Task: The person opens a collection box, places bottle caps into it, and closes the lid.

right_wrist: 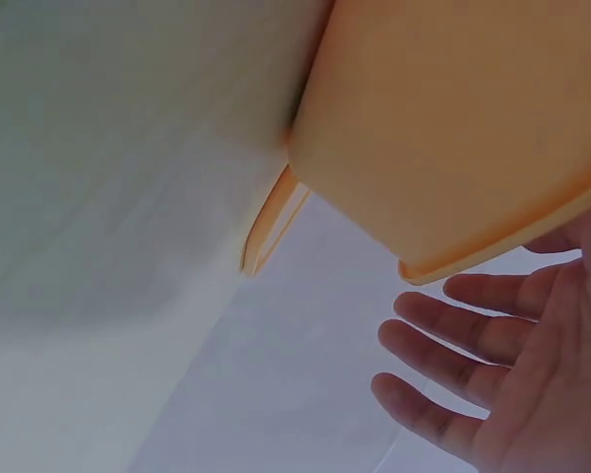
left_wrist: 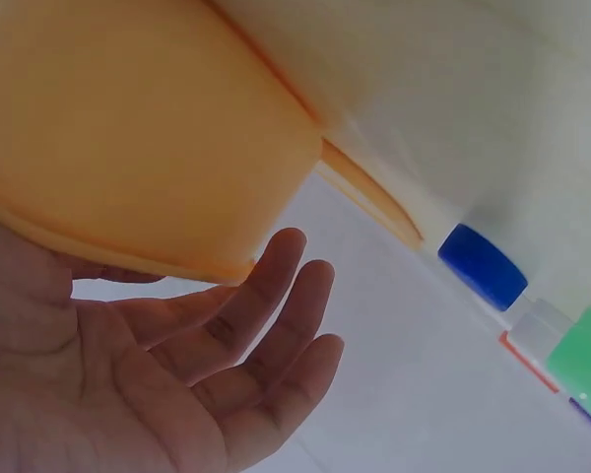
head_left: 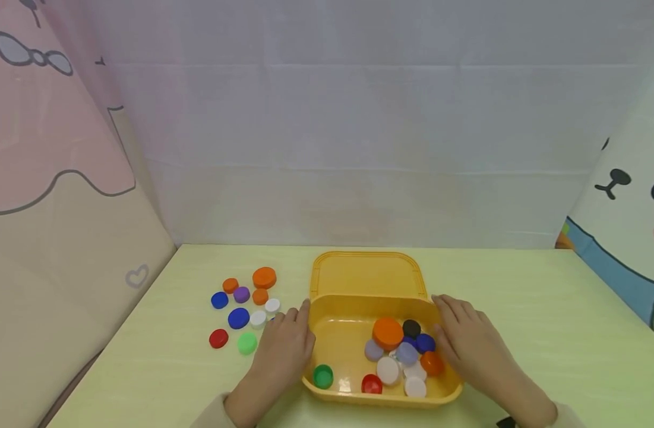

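A yellow plastic box [head_left: 337, 324] sits between the hands, holding plastic bottle caps in several colours. Most lie in its right half, among them a large orange cap [head_left: 388, 333] and a white cap [head_left: 388, 371]; a green cap [head_left: 323, 376] lies at the front left. At the box's left rim rests the left hand [head_left: 285, 345], its fingers loosely extended outside the wall in the left wrist view. The right hand [head_left: 473, 342] touches the right rim, thumb over the inner side. Its other fingers [right_wrist: 453, 360] stretch out, spread, beneath the rim in the right wrist view.
Behind the box lies its yellow lid [head_left: 366, 273]. More loose caps are scattered on the table left of the box, including an orange cap [head_left: 264, 277], a blue cap [head_left: 238, 318], a red cap [head_left: 218, 339] and a light green cap [head_left: 247, 343]. Printed cloth surrounds the table.
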Available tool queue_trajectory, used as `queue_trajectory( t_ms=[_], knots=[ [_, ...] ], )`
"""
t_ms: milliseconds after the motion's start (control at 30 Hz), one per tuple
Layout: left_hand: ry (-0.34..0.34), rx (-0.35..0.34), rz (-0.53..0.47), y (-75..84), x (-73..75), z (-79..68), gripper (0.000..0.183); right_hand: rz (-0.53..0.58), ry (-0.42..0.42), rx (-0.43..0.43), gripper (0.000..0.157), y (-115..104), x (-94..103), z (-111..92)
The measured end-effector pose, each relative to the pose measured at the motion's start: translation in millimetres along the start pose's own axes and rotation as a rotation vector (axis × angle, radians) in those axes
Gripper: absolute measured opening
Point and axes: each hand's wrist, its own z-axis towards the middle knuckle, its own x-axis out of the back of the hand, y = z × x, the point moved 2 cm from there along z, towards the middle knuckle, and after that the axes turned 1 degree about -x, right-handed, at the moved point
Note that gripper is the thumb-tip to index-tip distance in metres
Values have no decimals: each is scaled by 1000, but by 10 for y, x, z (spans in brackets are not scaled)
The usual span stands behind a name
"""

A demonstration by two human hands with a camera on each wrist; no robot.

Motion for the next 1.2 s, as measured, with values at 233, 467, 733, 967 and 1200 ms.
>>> queue_trajectory(
  t_ms=[233, 467, 733, 967, 1200],
  knots=[
    [54, 16, -22, -61, 145, 11, 44, -6, -70, -48, 47, 34, -16, -13],
    [100, 41, 8, -255, 285, 46, 41, 10, -120, -74, 48, 43, -54, -24],
    [86, 40, 21, -475, 380, 64, 40, 5, -153, -93, 52, 34, -92, -29],
    [83, 5, 70, -668, 259, -28, 30, -35, -125, -58, 52, 30, -108, -40],
    [29, 36, 155, -822, 160, -164, 28, -64, -110, -40, 52, 16, -102, -46]
  ],
)
